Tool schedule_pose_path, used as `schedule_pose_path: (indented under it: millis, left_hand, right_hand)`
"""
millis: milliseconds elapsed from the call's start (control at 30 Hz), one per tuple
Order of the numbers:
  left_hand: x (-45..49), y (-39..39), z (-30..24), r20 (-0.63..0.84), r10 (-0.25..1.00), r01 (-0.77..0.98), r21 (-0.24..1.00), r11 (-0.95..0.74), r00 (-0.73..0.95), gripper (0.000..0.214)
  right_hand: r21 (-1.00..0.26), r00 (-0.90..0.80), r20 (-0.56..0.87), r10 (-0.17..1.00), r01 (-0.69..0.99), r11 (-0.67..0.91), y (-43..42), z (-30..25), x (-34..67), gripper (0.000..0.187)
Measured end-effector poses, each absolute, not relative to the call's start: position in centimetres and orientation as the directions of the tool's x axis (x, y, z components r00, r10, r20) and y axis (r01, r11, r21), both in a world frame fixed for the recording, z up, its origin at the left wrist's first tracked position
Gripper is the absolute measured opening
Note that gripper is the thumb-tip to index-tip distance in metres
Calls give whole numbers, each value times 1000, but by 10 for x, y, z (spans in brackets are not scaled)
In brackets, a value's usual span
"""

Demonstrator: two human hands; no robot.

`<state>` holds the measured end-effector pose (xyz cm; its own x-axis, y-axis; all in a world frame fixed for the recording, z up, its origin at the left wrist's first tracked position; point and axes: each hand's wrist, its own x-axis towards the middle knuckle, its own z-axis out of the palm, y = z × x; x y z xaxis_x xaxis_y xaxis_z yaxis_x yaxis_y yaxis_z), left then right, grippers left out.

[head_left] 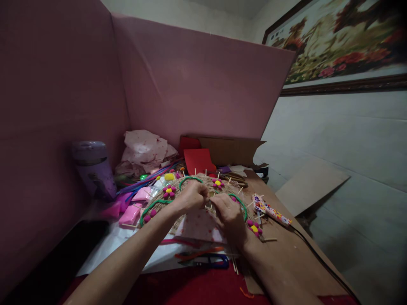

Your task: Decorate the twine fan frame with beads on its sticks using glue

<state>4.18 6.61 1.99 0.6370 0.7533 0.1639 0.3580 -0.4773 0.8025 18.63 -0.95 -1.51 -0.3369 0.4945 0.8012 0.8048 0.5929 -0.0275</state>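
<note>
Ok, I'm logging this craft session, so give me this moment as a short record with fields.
left hand: pinched shut on something small, too hidden to name, over the woven twine disc
right hand: resting on the disc, fingers curled shut beside the left hand
disc trim: green pipe cleaner arches, pink clay flowers, toothpicks
right of disc: patterned glue gun
front: scissors
left: purple cup

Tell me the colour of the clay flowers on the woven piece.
Magenta petals with yellow centres on the small clay flowers, clearest in the head view.
</note>
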Motion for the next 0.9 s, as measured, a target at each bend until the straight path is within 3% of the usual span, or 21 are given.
schedule_pose_path:
  millis: [167,300,433,567,900]
  left_hand:
    - [37,64,27,125,723,431,730,-531,679,10]
    - [38,64,26,105,732,404,777,-483,674,7]
    - [44,63,25,77,732,204,936,-287,677,14]
    - [47,59,28,110,710,52,978,-203,696,25]
    - [45,55,37,59,779,114,980,-166,625,19]
  right_hand:
    - [-5,-370,764,529,816,579,-11,-18,183,18]
    - [-57,-341,766,544,808,586,-11,-18,183,16]
    - [-247,-131,820,556,797,552,-8,-17,183,16]
    - [-323,-11,830,557,806,497,-7,-18,183,12]
    - [-309,-25,820,571,822,479,-8,-12,184,12]
